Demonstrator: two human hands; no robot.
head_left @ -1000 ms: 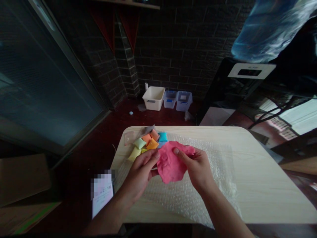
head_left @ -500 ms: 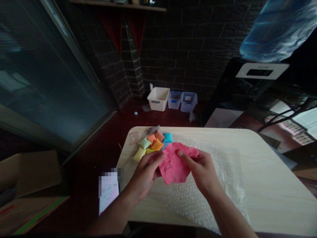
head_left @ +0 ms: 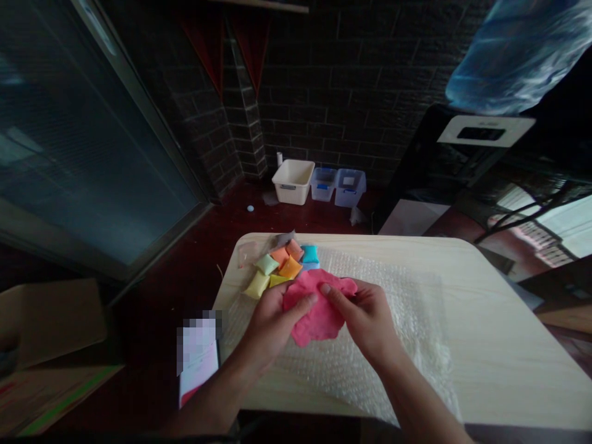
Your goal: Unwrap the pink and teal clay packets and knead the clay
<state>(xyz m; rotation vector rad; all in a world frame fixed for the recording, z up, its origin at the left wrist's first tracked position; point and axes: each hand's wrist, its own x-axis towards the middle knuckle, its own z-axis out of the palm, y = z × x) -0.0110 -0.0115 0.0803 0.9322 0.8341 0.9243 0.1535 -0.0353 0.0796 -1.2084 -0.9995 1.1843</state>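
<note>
A flattened, uneven sheet of pink modelling clay (head_left: 319,317) is held up above the table between both hands. My left hand (head_left: 277,308) grips its left side, thumb pressed on the face and fingers hidden behind. On the right side my right hand (head_left: 365,311) pinches it, thumb near the upper middle. Bubble wrap (head_left: 407,320) lies under the hands on the pale wooden table (head_left: 499,333). Just beyond my left hand sits a pile of small coloured packets, among them an orange packet (head_left: 290,267), a pale yellow packet (head_left: 257,285) and a turquoise packet (head_left: 309,253).
A phone (head_left: 198,357) with a lit screen is at the table's left edge. On the floor behind stand a white basket (head_left: 293,191) and two clear bins (head_left: 349,188). A water dispenser (head_left: 485,132) rises at right; a cardboard box (head_left: 60,327) is at left.
My left thumb has slid inward over the clay, closer to the right thumb. Both hands and the clay have shifted slightly left in view, and the camera has moved a little.
</note>
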